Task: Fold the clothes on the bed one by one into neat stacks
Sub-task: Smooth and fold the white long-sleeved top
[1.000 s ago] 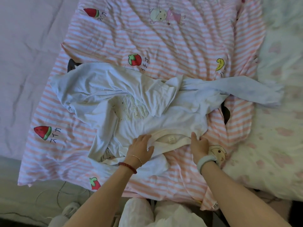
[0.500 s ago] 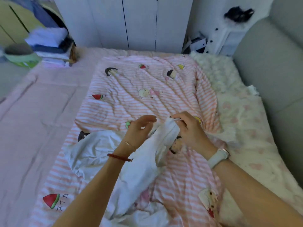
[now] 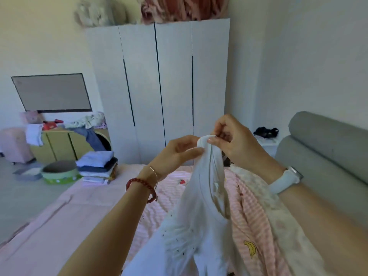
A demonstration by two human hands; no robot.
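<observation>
Head view: the white garment (image 3: 201,208), flat on the striped quilt (image 3: 253,220) a second ago, now hangs lifted above the bed, its neckline pinched between the left hand (image 3: 177,151) and right hand (image 3: 235,140); folded stack (image 3: 97,166) at the far corner.

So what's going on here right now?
A person is holding a white long-sleeved cotton top up over the bed. The right hand pinches its neckline edge, the left hand grips beside it, and the rest hangs down over the pink striped cartoon-print quilt. A stack of folded clothes sits at the bed's far corner.
</observation>
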